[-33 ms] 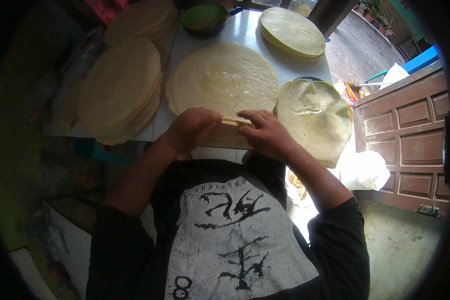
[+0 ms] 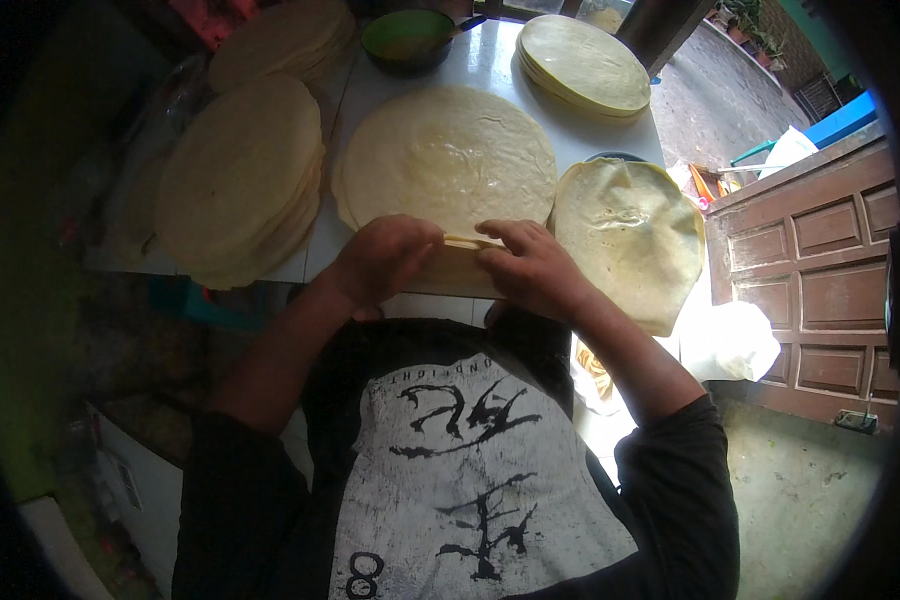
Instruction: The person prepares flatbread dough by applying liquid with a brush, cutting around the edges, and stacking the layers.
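A large round pale dough sheet (image 2: 450,160) with a wet sheen lies in front of me on the table. At its near edge a narrow folded or rolled lip shows between my two hands. My left hand (image 2: 388,258) is closed over the left part of that edge, its fingertips partly hidden. My right hand (image 2: 535,265) pinches the same edge farther right, with thumb and fingers bent around it. Just beyond my right hand, another round sheet (image 2: 630,230), crinkled and slightly oily, drapes over a mostly hidden round container.
Stacks of round sheets stand at the left (image 2: 240,175), back left (image 2: 285,40) and back right (image 2: 582,65) of the white table (image 2: 480,62). A dark bowl with a green inside (image 2: 407,40) holds a handled utensil. A brown panelled door (image 2: 810,270) is at the right.
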The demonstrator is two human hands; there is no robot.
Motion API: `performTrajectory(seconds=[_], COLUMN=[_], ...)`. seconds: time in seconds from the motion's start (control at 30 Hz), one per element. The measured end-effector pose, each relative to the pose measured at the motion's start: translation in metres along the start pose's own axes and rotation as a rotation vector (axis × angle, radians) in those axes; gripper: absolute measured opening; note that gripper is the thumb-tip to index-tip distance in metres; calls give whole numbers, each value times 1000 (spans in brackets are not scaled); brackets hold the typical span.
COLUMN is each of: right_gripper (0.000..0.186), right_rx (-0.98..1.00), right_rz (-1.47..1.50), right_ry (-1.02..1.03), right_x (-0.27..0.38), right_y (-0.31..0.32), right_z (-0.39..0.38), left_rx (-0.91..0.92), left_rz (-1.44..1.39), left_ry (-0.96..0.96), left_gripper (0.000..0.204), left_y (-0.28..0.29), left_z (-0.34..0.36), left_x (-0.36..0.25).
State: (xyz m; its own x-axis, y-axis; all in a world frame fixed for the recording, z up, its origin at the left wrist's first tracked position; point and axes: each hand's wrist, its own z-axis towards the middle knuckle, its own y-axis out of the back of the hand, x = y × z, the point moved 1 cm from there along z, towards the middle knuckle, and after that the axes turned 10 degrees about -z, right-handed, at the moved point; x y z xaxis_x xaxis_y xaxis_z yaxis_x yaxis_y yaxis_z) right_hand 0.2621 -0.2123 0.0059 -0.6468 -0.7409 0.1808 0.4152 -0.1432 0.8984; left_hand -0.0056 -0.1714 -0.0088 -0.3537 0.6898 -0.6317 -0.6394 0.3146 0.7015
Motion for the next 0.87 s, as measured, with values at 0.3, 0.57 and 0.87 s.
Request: performTrajectory(seconds=[0.3, 0.57, 0.87], right_gripper=[37, 35, 30], right_rx=[-23, -23, 27], right_rz=[26, 44, 101], right_ry=[-30, -16, -49], right_x=[2, 1, -4], right_y=[-5, -5, -8], right_z=[-1, 3, 5], left_rx=[26, 20, 40], left_rz=[-9, -18, -7], left_ry=[127, 101, 102], left_gripper=[23, 26, 32], left_y=[8, 8, 5], left_z=[4, 3, 0], left_x=[-15, -16, -11])
